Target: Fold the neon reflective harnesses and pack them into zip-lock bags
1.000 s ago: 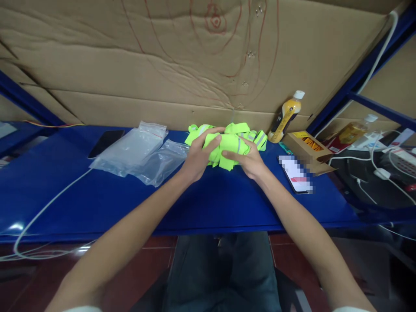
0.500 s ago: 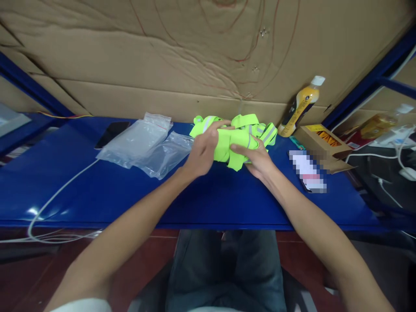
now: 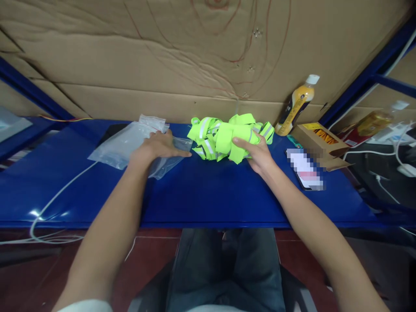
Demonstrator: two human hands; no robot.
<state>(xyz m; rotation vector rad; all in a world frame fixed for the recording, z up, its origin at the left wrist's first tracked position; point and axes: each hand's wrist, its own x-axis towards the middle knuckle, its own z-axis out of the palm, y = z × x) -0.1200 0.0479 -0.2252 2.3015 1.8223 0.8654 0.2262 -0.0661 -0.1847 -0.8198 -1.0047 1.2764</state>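
A bundle of neon yellow-green reflective straps [image 3: 224,136] with silver stripes lies on the blue tabletop. My right hand [image 3: 258,151] grips its right side, thumb on top and the other fingers mostly hidden beneath. My left hand [image 3: 157,145] rests over the clear plastic zip bags [image 3: 121,141] to the left, thumb stretched out toward the straps and fingers spread. One bag [image 3: 182,147] shows to the right of that hand, under its thumb.
A dark flat object [image 3: 112,130] lies partly under the bags. Behind the straps on the right stands a yellow drink bottle [image 3: 297,106], beside an open cardboard box [image 3: 320,141]. A phone [image 3: 303,169] lies in front of the box. A white cable [image 3: 61,188] crosses the left tabletop [image 3: 227,199].
My left hand has let go of the straps and moved left onto the plastic bags. My right hand keeps its hold on the bundle, whose left part now shows more.
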